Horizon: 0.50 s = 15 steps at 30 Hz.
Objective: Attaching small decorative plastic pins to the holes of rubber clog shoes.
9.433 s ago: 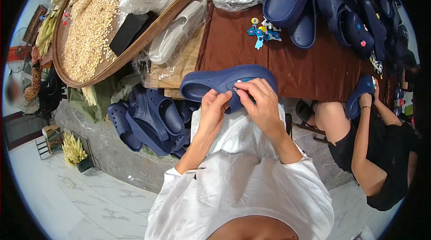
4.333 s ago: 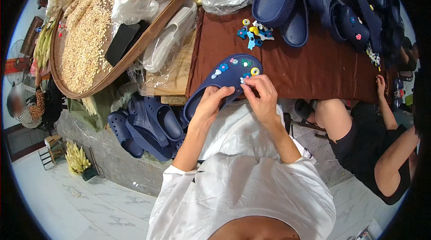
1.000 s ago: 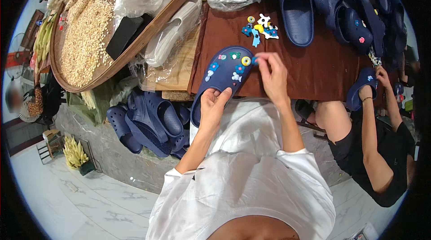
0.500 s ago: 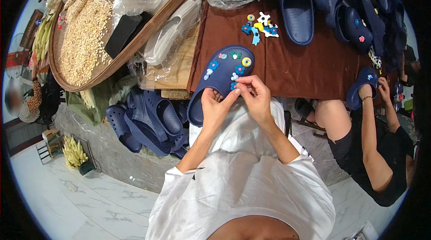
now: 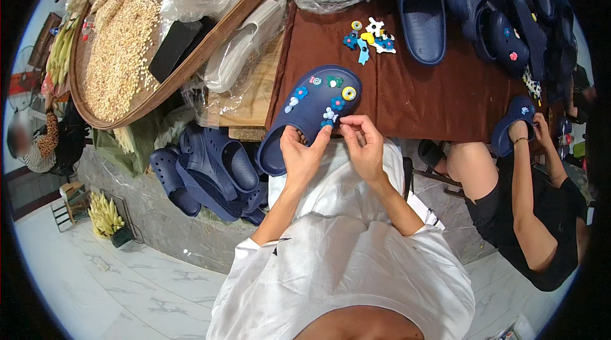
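Note:
A navy blue clog (image 5: 312,95) tilts over the front edge of the cloth-covered table, its toe pointing away from me. Colourful charms dot its upper: a yellow ring (image 5: 349,93), a green one (image 5: 334,81), blue flowers and pale blue shapes. My left hand (image 5: 301,154) grips the clog, fingers inside the foot opening and thumb outside beside a blue flower charm (image 5: 327,123) low on the right side. Just right of that charm, my right hand (image 5: 364,143) has its thumb and forefinger slightly apart, with nothing visible between them.
Loose charms (image 5: 369,40) lie on the brown cloth (image 5: 407,98) beyond the clog. More navy clogs (image 5: 423,25) crowd the back right, and others (image 5: 207,171) hang at left below the table. A grain tray (image 5: 210,44) stands far left. A person (image 5: 531,213) at right handles another clog (image 5: 513,125).
The right fingertips have come away from the blue flower charm, slightly to the right. The clog's heel end has swung a little left with my left hand.

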{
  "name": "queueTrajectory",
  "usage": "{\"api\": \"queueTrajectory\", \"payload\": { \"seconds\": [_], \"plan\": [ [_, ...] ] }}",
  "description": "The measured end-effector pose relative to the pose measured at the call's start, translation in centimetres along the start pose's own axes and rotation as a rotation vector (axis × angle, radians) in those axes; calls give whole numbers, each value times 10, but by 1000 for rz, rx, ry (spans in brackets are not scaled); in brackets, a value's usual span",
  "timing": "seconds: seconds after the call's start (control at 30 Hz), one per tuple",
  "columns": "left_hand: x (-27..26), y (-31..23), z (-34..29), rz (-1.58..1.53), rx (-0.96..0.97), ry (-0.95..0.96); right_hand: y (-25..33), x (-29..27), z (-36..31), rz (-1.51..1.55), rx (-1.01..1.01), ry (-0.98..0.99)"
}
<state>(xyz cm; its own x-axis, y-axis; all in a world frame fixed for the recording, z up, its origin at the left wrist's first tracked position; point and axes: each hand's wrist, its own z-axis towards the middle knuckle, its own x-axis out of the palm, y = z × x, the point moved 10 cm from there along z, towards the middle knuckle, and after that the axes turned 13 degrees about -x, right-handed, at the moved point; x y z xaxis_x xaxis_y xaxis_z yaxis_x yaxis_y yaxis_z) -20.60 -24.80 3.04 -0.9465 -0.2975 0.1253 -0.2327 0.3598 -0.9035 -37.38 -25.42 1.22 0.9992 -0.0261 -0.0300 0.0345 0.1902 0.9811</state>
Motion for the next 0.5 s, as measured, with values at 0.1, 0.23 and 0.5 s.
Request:
{"api": "queueTrajectory", "payload": {
  "seconds": [0.1,0.23,0.5],
  "plan": [
    [-5,2,1,96,44,-51,7,-2,2,-35,-37,3],
    [-4,3,-1,66,91,-75,15,1,5,-54,-60,25],
    [7,5,1,70,-13,-3,17,-2,2,-112,-101,58]
  ]
}}
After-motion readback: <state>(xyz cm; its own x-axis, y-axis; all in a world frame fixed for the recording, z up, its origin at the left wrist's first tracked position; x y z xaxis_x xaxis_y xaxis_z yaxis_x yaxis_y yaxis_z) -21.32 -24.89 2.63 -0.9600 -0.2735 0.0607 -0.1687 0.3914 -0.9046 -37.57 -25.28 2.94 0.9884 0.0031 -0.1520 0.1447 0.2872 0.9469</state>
